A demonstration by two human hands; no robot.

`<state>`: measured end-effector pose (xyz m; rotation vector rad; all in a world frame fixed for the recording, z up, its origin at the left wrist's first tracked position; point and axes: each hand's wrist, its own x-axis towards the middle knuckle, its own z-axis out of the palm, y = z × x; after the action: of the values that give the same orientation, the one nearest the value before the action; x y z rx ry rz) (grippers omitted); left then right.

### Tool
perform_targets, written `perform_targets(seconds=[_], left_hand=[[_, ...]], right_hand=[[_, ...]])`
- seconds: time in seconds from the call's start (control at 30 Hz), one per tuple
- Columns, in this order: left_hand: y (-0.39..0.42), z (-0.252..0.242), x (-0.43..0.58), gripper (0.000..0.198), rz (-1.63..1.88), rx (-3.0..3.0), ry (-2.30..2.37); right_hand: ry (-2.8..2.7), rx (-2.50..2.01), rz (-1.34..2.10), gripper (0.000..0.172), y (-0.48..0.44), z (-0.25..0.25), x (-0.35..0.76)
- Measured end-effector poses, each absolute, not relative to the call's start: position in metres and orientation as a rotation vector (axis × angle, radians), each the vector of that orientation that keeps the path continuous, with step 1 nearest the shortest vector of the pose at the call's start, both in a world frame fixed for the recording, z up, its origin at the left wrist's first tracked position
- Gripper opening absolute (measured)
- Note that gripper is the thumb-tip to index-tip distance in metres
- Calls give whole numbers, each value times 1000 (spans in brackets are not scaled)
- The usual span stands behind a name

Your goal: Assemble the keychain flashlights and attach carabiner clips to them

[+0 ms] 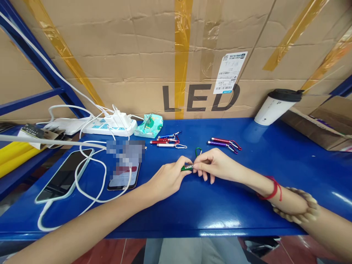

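My left hand point(172, 176) is closed on a small green metal tube point(183, 168), which looks like the body of a keychain flashlight. Small silvery pieces point(188, 166) show along its side. My right hand point(214, 165) pinches at the tube's right end, but what lies between those fingertips is too small to make out. A green carabiner clip point(197, 151) sticks out just behind my right fingers; whether they hold it is unclear. Behind my left hand lie blue, red and silver keychain flashlights point(167, 145). A purple one point(217, 143) and a red one point(222, 140) lie beyond my right hand.
At left are two phones point(64, 176) point(134, 179), looping white cables point(104, 176) and a power strip point(96, 126). A green tissue pack point(150, 125) stands beside it. A lidded cup point(276, 108) and an open cardboard box point(308, 126) stand at right. A large carton point(143, 55) walls the back.
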<state>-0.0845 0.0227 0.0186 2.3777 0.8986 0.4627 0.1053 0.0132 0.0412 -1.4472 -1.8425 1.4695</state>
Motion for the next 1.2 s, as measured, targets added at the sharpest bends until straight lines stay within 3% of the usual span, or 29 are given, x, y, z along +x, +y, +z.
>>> perform_targets(seconds=[0.13,0.5,1.03,1.13,1.2], left_hand=[[22,14,-84,5,479,2430,868],[23,16,-84,5,473,2438,886],[23,19,-81,20,505,2439,910],[26,20,-81,20,531,2375,937],[28,19,-81,20,554,2356,945]], right_hand=[[-1874,-1516,1371,57,7,43,100],[-1637,-1459,1750,66,12,43,99],[-1550,-1470,1836,67,9,41,94],[-1856,-1499,1622,68,11,43,100],[-2119,-1486,1256,62,12,44,106]])
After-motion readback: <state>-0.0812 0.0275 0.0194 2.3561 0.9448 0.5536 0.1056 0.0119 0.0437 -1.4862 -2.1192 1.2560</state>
